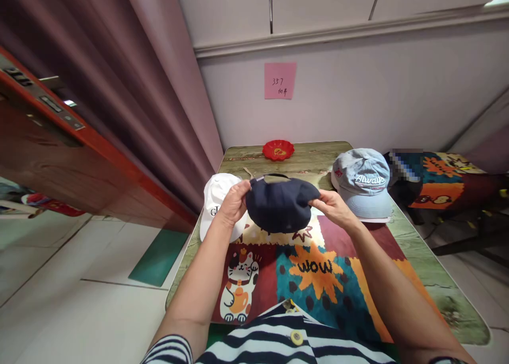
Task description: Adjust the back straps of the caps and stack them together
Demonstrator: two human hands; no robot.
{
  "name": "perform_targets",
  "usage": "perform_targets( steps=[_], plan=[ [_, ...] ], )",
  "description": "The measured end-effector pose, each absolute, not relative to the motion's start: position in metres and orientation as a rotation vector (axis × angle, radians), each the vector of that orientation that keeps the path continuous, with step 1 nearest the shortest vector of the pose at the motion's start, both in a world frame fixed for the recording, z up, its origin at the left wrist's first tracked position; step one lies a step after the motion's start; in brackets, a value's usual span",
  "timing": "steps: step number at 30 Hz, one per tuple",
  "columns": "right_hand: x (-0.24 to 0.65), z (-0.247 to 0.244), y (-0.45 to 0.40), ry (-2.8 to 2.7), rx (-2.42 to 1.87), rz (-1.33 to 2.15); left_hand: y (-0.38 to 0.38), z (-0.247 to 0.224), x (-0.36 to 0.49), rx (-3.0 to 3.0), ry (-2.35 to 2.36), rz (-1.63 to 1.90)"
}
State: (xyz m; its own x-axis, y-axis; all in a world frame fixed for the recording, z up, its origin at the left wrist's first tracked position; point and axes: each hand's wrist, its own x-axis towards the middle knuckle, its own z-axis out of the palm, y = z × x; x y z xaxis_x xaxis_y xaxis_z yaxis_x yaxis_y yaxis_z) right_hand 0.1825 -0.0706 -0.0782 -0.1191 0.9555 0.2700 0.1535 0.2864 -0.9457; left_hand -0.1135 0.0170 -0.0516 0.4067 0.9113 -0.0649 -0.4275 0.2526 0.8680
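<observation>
– Between your left hand (235,202) and right hand (334,207), held above the table (237,157), is the navy cap (280,207). How do you handle it well?
– Hold it level and pinch lightly; the cloth looks soft and might crease.
– And your fingers?
– Closed to a pinch on opposite edges, one hand each side. The white cap (216,194) sits by your left, the denim cap (360,175) beyond your right.

On the table (323,150), left cap (217,191) and right cap (362,177) flank the held cap (280,205); dish (278,150) behind
</observation>
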Motion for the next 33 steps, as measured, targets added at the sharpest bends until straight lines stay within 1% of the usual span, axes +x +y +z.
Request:
perform_targets(
  steps=[3,5,8,11,13,15,19,25,29,33],
  plan=[
    [0.16,-0.066,-0.068,-1.128,-0.939,1.219,0.022,-0.042,-0.1,0.642,0.579,0.995],
    [0.144,-0.067,-0.064,-0.838,-0.87,1.299,0.015,-0.046,-0.093,0.557,0.552,0.956],
    [0.129,-0.08,-0.059,-0.52,-0.804,1.349,-0.006,-0.069,-0.089,0.52,0.51,0.964],
    [0.127,-0.095,-0.062,-0.371,-0.773,1.519,-0.027,-0.095,-0.092,0.551,0.49,0.927],
    [0.129,-0.103,-0.07,-0.363,-0.735,1.658,-0.034,-0.104,-0.093,0.595,0.519,0.881],
    [0.129,-0.109,-0.08,-0.415,-0.689,1.714,-0.039,-0.107,-0.091,0.647,0.564,0.849],
    [0.123,-0.113,-0.093,-0.499,-0.677,1.625,-0.048,-0.097,-0.081,0.728,0.616,0.824],
    [0.122,-0.105,-0.098,-0.609,-0.777,1.46,-0.063,-0.077,-0.072,0.743,0.602,0.855],
    [0.121,-0.099,-0.1,-0.621,-0.763,1.479,-0.073,-0.079,-0.072,0.733,0.65,0.875],
    [0.113,-0.091,-0.095,-0.56,-0.7,1.564,-0.079,-0.082,-0.07,0.771,0.705,0.804]
  ],
)
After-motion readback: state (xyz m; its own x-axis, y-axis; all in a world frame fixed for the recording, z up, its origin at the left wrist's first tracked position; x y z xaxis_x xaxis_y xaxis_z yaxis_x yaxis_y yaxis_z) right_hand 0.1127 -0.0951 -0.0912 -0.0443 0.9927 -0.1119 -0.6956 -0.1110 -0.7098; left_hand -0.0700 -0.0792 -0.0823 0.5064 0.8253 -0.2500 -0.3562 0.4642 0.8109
